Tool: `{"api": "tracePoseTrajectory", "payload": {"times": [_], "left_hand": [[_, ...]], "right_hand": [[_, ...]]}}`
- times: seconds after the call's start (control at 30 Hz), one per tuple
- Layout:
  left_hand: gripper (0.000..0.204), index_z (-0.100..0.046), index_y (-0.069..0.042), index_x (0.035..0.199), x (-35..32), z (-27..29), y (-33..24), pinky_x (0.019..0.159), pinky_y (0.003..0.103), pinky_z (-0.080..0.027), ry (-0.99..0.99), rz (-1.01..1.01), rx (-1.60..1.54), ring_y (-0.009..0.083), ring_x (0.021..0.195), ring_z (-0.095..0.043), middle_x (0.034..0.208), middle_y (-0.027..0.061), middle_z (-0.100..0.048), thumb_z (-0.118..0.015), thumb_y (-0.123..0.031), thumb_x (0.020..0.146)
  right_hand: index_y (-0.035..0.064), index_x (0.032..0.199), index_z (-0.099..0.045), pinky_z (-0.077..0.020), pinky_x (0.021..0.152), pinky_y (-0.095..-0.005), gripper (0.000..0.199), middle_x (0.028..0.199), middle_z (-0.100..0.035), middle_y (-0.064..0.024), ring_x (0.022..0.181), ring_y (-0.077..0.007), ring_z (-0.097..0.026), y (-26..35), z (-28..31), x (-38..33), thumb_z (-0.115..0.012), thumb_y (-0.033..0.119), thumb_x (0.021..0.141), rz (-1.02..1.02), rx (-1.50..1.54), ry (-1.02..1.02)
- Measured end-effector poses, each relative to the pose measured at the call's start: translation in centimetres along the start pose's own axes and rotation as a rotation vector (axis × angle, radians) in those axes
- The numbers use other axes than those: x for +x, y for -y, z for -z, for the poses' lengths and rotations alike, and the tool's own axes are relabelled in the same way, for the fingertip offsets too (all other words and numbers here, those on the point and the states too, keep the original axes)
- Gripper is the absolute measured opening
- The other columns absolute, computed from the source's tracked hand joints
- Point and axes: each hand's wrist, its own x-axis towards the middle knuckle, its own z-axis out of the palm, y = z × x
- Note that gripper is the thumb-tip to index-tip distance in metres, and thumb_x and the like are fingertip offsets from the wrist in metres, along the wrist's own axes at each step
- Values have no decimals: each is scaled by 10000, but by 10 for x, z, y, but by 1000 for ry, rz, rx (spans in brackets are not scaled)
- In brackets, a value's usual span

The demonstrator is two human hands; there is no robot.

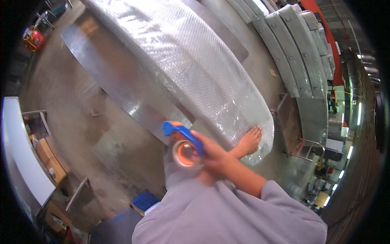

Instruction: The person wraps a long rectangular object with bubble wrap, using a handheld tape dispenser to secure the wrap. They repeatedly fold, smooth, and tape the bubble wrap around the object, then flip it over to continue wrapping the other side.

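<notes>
Head view: grips a blue-and-orange tape dispenser (187,133) just below the frame's centre, with the right hand (212,153) closed round it. Passes beneath the right forearm (248,175) and rests the left hand (248,142), opened flat and gripping nothing, on the lower end of a bubble-wrapped panel (195,77) stretching from upper left to right of centre. Shows stacked wrapped panels (290,53) at upper right.

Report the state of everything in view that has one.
Tape dispenser: loaded with a tape roll
Right hand: closed around the dispenser's handle
Left hand: open, resting on the bubble wrap
Bubble wrap: covering a long piece
Light tubes: lit
</notes>
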Motion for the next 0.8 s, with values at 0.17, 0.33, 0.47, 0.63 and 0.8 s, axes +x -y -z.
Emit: {"api": "tracePoseTrajectory", "payload": {"times": [0.17, 0.33, 0.47, 0.63, 0.8], "left_hand": [[691, -509, 83, 1430, -33, 33, -13, 1280, 481, -205, -4, -119, 24, 378, 1501, -344, 1571, 258, -416, -670, -307, 884], [554, -585, -34, 1380, -182, 118, -2, 1249, 515, -266, 102, -36, -98, 368, 1458, -406, 1506, 216, -498, -697, -339, 931], [451, -638, -23, 1304, -316, 191, 39, 1123, 493, -434, -140, 298, -124, 392, 1337, -536, 1395, 203, -596, -701, -288, 944], [423, -663, -24, 1278, -407, 281, 120, 1083, 466, -463, -124, 763, 33, 366, 1271, -580, 1339, 185, -641, -678, -315, 972], [432, -647, -29, 1311, -416, 364, 184, 1078, 448, -458, -190, 452, 55, 362, 1262, -580, 1334, 180, -644, -660, -317, 989]], "right_hand": [[5, 1019, -636, -565, 518, -374, 501, 662, -623, -109, 560, -247, -660, 38, 32, -60, -589, 503, 1024, 386, 132, 193], [-2, 1196, -631, -597, 768, -457, 509, 763, -710, -133, 723, -326, -730, 38, 59, -81, -474, 468, 1082, 735, 176, 192], [-7, 1165, -601, -599, 691, -414, 474, 746, -700, -136, 671, -273, -716, 11, 69, -87, -501, 448, 1079, 827, 93, 70], [33, 1052, -589, -569, 551, -372, 444, 690, -656, -109, 589, -228, -672, -70, 51, -76, -596, 477, 1027, 832, 136, -226], [49, 960, -619, -542, 527, -364, 420, 671, -624, -86, 537, -222, -625, -121, -33, -10, -630, 466, 1010, 648, 376, -400]]}}
